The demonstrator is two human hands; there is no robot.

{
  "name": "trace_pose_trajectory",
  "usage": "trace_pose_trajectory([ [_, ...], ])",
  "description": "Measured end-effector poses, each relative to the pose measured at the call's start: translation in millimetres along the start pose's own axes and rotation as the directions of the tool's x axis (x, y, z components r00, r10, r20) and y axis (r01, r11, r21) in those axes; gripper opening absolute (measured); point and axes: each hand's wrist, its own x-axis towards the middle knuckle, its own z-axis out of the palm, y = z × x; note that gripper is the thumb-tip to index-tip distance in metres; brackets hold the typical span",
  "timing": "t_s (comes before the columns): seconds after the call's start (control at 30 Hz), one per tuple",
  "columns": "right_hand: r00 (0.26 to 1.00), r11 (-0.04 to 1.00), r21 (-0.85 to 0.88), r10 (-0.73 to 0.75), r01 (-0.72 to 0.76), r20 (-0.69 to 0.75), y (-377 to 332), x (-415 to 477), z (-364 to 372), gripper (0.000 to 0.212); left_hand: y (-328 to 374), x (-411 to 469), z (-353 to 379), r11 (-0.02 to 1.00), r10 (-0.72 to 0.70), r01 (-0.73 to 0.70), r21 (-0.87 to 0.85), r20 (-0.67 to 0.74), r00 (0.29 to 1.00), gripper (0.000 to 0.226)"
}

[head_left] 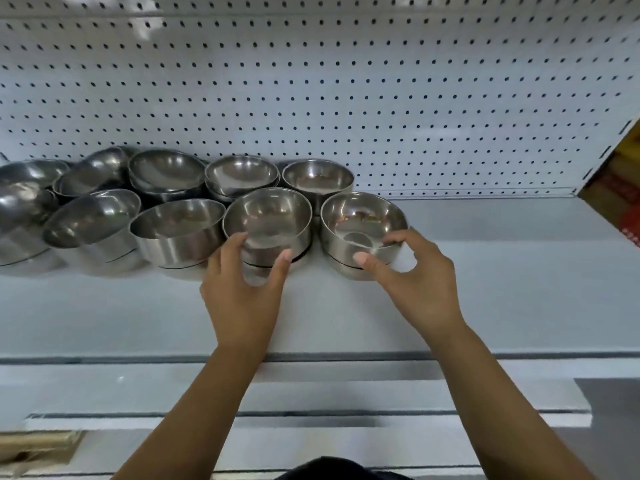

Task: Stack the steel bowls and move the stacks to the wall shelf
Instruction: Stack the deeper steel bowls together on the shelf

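The left hand [242, 289] cups one stack of round shiny steel bowls [266, 220], the right hand [415, 282] pinches the next stack [363, 223] at its rim; a careless shove could topple these loosely nested bowls

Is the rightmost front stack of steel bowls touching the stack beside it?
Apart: head view shows white shelf between the rightmost stack and its neighbour.
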Motion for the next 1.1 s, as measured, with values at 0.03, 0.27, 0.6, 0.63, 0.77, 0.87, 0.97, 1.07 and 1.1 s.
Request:
trace_pose_trajectory([
  [0.03,1.000,1.000,0.003,0.005,-0.004,-0.023,0.0,-1.2,0.4,0.041,0.2,-0.7,-0.3,1.000,0.010,-0.010,-0.021,-0.008,1.000,0.061],
  [0.27,0.989,0.986,0.154,-0.046,0.068,-0.141,-14.0,-19.0,2.1,0.034,-2.0,-9.1,-12.8,0.986,0.049,-0.053,-0.157,-0.030,0.998,0.059],
  [0.6,0.977,0.912,0.378,-0.091,0.160,-0.194,-14.5,-60.4,-25.4,0.047,-31.3,-41.3,-54.7,0.927,0.258,-0.188,-0.325,0.189,0.948,0.058],
  [0.63,0.977,0.907,0.390,-0.088,0.159,-0.194,-14.4,-63.4,-26.3,0.049,-33.8,-43.3,-57.3,0.924,0.268,-0.191,-0.330,0.207,0.941,0.059],
  [0.77,0.980,0.889,0.425,-0.110,0.173,-0.168,-17.9,-68.2,-23.4,0.048,-39.6,-44.8,-62.6,0.921,0.314,-0.217,-0.323,0.290,0.904,0.063],
  [0.87,0.986,0.875,0.456,-0.119,0.161,-0.118,-18.6,-68.4,-17.5,0.049,-40.5,-43.1,-61.0,0.938,0.306,-0.211,-0.274,0.375,0.875,0.065],
  [0.97,0.987,0.877,0.452,-0.151,0.163,-0.061,-18.6,-67.7,-9.8,0.052,-40.0,-41.9,-59.3,0.960,0.258,-0.179,-0.216,0.429,0.866,0.075],
  [1.07,0.983,0.899,0.403,-0.183,0.169,-0.002,-21.1,-68.6,-1.2,0.054,-39.0,-40.1,-59.9,0.974,0.203,-0.121,-0.192,0.491,0.847,0.091],
  [1.1,0.982,0.906,0.389,-0.189,0.168,0.018,-22.2,-69.5,1.5,0.055,-38.5,-39.5,-60.0,0.977,0.189,-0.113,-0.178,0.497,0.847,0.095],
])
